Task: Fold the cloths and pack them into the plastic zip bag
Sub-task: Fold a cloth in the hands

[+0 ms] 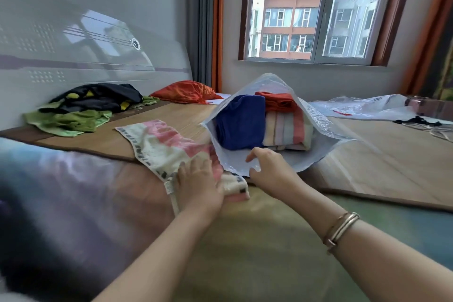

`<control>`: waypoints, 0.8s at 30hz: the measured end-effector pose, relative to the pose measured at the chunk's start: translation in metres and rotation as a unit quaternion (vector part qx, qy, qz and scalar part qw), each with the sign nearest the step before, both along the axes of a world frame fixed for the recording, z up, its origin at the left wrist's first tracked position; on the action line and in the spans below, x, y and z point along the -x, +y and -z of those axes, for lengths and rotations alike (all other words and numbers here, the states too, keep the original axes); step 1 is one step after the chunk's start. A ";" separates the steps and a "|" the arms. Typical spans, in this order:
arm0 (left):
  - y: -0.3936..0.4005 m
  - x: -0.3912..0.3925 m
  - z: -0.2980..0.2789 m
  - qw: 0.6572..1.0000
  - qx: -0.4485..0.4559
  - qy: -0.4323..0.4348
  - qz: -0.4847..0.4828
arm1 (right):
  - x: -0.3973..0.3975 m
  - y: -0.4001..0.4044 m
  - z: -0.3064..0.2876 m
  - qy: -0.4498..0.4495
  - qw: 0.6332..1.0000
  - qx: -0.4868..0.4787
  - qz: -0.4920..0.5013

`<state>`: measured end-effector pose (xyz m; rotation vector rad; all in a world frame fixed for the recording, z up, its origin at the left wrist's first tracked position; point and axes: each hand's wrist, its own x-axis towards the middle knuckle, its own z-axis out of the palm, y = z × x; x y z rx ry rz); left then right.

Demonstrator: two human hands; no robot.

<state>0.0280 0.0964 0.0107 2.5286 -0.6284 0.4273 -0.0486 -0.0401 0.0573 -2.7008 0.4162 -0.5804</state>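
Under my left hand lies the pink towel, and I press down on its near end with my fingers spread flat, nothing gripped, just palm and fingers on the cloth. Its far end stretches away from that hand, up and to the left across the mat.

Just right of it, my right hand pinches the near lip of the zip bag, thumb and fingers closed on the plastic edge, holding the mouth open. Two bangles sit on that wrist.

Beyond my right hand, inside the bag, a blue cloth stands folded on the left, touching a striped towel on its right. An orange cloth rests on top of the striped one. The bag's top sheet arches up over all three.

Far beyond my left hand, near the headboard, a green cloth lies rumpled with a black garment heaped on it. A red pillow lies farther right of those.

Well off to the right of my right hand, another clear bag lies flat on the bed.
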 end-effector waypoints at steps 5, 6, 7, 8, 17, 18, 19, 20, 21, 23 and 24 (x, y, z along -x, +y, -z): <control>0.027 -0.005 0.024 0.998 0.020 0.058 -0.025 | 0.016 0.010 0.015 -0.028 0.991 -0.130 0.012; 0.029 -0.005 0.025 0.997 0.052 0.055 -0.018 | 0.019 0.010 0.016 -0.029 0.988 -0.153 0.015; 0.029 -0.006 0.024 0.995 0.086 0.048 -0.011 | 0.021 0.009 0.017 -0.030 0.984 -0.174 0.016; 0.029 -0.005 0.021 0.992 0.115 0.042 -0.006 | 0.024 0.008 0.017 -0.026 0.980 -0.197 0.015; 0.023 0.038 -0.022 0.901 0.295 0.237 0.213 | 0.033 0.013 0.021 0.024 0.813 -0.582 0.005; 0.023 0.047 -0.026 0.876 0.291 0.281 0.264 | 0.031 0.011 0.022 0.040 0.779 -0.626 -0.011; 0.022 0.054 -0.029 0.856 0.276 0.315 0.302 | 0.031 0.011 0.021 0.048 0.743 -0.667 -0.026; 0.020 0.059 -0.030 0.850 0.249 0.335 0.321 | 0.031 0.011 0.020 0.043 0.717 -0.695 -0.036; 0.019 0.063 -0.032 0.852 0.228 0.344 0.323 | 0.030 0.009 0.020 0.037 0.705 -0.707 -0.051; 0.013 0.067 -0.033 0.862 0.223 0.345 0.298 | 0.029 0.003 0.021 0.019 0.722 -0.689 -0.058; 0.009 0.064 -0.032 0.868 0.250 0.346 0.254 | 0.030 0.000 0.024 0.003 0.732 -0.680 -0.053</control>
